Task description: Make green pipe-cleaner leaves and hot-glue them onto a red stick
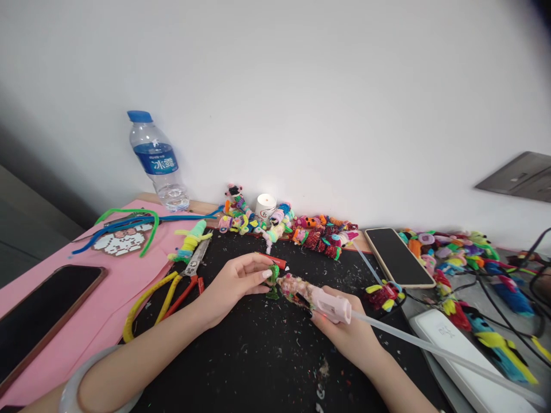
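Note:
My left hand (236, 281) pinches a small green fuzzy piece (274, 276), which looks like bent pipe cleaner, between thumb and fingers. From the right, my right hand (346, 330) is wrapped round a pale pink hot glue gun (331, 305). Its nozzle end, crusted with coloured bits, points left and is very close to the green piece; whether they touch I cannot tell. A long translucent glue stick (413, 338) sticks out of the gun's back. Just behind my left fingers lies a red object (275, 261), partly covered.
Scissors with yellow and red handles (193, 267) lie left, beside a yellow-green pipe-cleaner figure (188, 242). A bottle (157, 166) leans on the wall. Several fuzzy figures (316, 235) line the black mat's back edge. Phones (398, 258), a white power bank (460, 355) and cables are around.

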`<control>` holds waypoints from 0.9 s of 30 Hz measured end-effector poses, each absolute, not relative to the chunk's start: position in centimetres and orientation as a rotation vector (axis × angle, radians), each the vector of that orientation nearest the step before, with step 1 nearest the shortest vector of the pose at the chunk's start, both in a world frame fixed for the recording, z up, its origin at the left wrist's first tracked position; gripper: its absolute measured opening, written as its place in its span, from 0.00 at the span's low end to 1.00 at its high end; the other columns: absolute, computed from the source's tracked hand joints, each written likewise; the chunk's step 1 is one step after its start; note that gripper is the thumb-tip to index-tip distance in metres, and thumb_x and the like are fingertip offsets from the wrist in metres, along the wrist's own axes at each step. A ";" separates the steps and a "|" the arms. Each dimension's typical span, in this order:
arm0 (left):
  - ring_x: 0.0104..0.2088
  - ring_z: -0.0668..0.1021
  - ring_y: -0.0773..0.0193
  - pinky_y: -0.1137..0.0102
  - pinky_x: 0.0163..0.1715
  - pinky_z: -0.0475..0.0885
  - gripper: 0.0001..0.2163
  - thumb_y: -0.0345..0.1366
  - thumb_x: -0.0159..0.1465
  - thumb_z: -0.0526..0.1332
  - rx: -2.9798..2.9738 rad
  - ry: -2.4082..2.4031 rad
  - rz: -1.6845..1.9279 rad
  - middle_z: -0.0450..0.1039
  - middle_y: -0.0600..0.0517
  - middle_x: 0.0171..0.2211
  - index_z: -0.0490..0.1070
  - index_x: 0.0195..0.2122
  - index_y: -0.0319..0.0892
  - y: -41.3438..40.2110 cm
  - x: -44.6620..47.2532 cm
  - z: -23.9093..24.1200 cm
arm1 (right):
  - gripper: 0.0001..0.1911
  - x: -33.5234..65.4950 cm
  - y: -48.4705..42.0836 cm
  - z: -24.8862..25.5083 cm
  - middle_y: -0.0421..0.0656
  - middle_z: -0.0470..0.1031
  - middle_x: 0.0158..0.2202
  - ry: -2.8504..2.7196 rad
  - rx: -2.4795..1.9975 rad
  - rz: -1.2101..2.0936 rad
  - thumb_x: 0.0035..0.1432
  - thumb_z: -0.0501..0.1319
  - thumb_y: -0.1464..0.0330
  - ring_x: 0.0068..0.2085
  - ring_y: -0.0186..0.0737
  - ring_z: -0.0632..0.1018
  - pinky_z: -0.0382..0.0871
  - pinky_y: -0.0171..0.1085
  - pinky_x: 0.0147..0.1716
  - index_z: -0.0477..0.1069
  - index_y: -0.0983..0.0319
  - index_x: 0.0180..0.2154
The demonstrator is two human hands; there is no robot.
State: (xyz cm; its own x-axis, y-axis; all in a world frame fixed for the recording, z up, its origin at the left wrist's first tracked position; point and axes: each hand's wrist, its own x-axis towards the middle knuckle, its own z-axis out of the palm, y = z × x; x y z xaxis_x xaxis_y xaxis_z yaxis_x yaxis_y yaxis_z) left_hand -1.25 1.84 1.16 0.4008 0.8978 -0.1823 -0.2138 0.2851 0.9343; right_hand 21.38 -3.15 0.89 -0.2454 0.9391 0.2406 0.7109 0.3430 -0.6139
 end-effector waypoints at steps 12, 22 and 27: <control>0.39 0.75 0.62 0.68 0.38 0.73 0.09 0.34 0.56 0.63 1.035 0.840 0.793 0.73 0.50 0.39 0.71 0.38 0.41 2.0 -1.3 0.5 | 0.07 22.2 -3.4 -0.8 0.38 0.67 0.20 -1.947 -1.466 0.403 0.52 0.58 0.65 0.21 0.36 0.70 0.65 0.33 0.20 0.68 0.59 0.24; 0.43 0.74 0.60 0.68 0.39 0.72 0.10 0.36 0.56 0.63 0.994 0.844 0.863 0.73 0.49 0.42 0.71 0.39 0.43 1.9 -1.2 0.9 | 0.08 21.6 -3.1 0.7 0.39 0.67 0.21 -2.085 -1.447 0.461 0.53 0.56 0.67 0.22 0.34 0.69 0.63 0.32 0.21 0.65 0.61 0.24; 0.39 0.75 0.62 0.68 0.39 0.72 0.11 0.37 0.55 0.64 0.969 0.873 0.862 0.74 0.50 0.38 0.70 0.39 0.43 2.0 -1.2 1.1 | 0.11 21.3 -2.9 1.2 0.35 0.61 0.19 -2.108 -1.435 0.525 0.53 0.56 0.67 0.20 0.30 0.65 0.58 0.30 0.19 0.59 0.61 0.21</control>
State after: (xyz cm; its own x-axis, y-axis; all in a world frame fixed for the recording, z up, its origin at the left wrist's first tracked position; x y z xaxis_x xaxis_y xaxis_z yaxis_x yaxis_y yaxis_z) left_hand -1.20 2.00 1.06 0.3889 0.8949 -0.2191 -0.2075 0.3168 0.9255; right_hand 21.30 -2.89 1.21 -0.2942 0.9328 0.2083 0.7262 0.3598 -0.5858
